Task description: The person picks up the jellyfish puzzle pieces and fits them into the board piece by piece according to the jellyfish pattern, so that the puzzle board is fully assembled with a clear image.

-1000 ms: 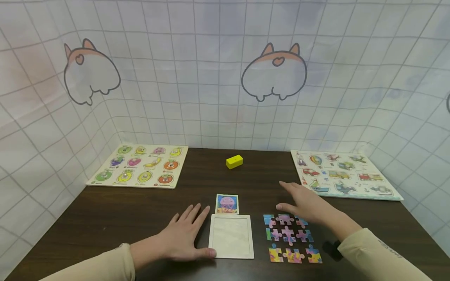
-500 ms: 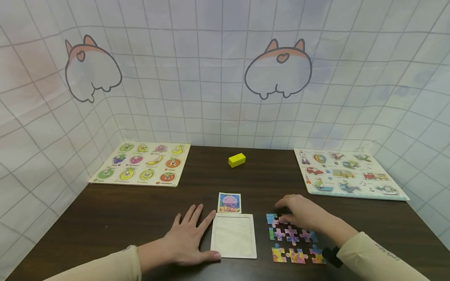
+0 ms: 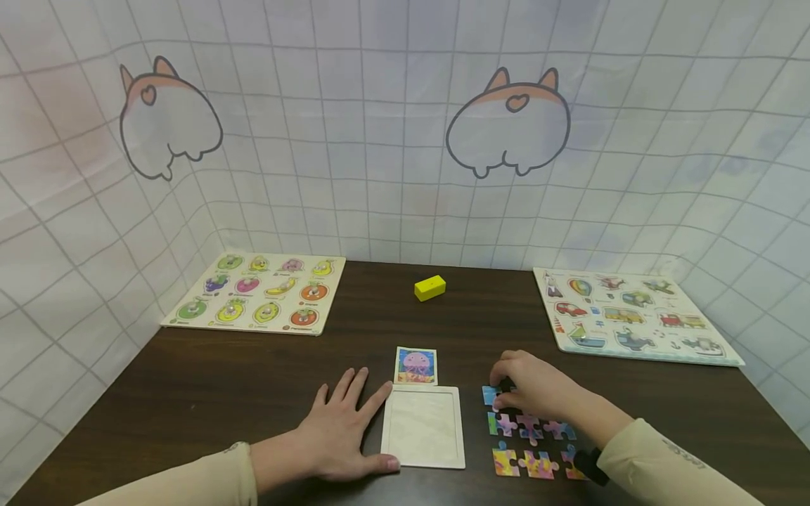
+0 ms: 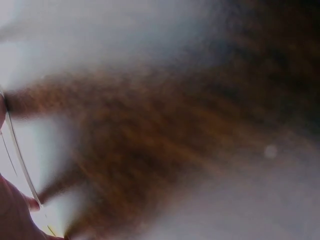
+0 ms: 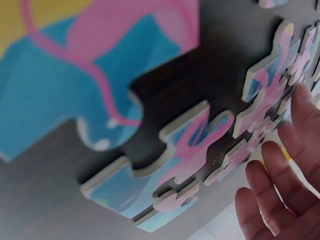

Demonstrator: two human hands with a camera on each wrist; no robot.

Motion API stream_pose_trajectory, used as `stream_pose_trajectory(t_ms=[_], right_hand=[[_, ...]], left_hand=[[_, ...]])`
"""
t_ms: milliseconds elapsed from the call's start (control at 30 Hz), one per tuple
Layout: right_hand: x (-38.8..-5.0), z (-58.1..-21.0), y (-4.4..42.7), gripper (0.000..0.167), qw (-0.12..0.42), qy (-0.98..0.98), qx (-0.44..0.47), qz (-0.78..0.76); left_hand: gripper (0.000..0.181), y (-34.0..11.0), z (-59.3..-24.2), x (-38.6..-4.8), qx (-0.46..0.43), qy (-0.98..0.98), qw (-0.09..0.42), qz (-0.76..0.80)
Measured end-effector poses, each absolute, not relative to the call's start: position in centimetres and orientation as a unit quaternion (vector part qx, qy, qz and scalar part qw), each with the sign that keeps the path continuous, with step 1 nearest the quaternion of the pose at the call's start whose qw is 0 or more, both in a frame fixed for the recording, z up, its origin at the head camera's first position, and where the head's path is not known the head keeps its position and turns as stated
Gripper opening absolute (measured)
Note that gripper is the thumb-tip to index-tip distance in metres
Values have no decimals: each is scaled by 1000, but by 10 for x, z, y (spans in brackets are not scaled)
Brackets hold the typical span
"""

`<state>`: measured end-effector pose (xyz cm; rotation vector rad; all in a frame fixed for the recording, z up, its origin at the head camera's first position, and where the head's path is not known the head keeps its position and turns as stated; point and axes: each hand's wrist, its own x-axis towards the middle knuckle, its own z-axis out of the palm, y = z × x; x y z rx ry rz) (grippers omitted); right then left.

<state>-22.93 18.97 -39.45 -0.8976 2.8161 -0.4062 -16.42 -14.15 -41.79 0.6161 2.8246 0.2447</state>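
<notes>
Lower right of the frame: the right hand (image 3: 538,384), fingers bent over the blue corner piece (image 3: 489,396), upper left among the jigsaw pieces (image 3: 540,465); whether it pinches cannot be told. Lower centre: the left hand (image 3: 337,439), spread, thumb at the tray (image 3: 422,429). Pieces probably light, stiff; best held by opposite edges.

Cloth (image 3: 380,161) is screening a dark bench (image 3: 253,376) on three sides, forming a booth (image 3: 715,119); puzzle boards (image 3: 266,292) are lying inside.
</notes>
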Motion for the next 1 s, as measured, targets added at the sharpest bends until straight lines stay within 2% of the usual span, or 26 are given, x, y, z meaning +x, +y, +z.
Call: stream_pose_trajectory(t_ms=[267,500,767,1000], right_hand=[[-230,-394,188,20,66,940,-305,-138],[-227,-391,185,21,92,936,-291,-176],[-228,-394,186,22,94,917,-293,-254],[-228,-385,168,15,86,915,-260,-297]], left_hand=[[107,-140,-416,-164,211,967,119,80],[108,-139,-417,-165,209,967,127,76],[109,-139,-417,-165,207,966,133,74],[108,-139,-416,-164,206,967,130,74]])
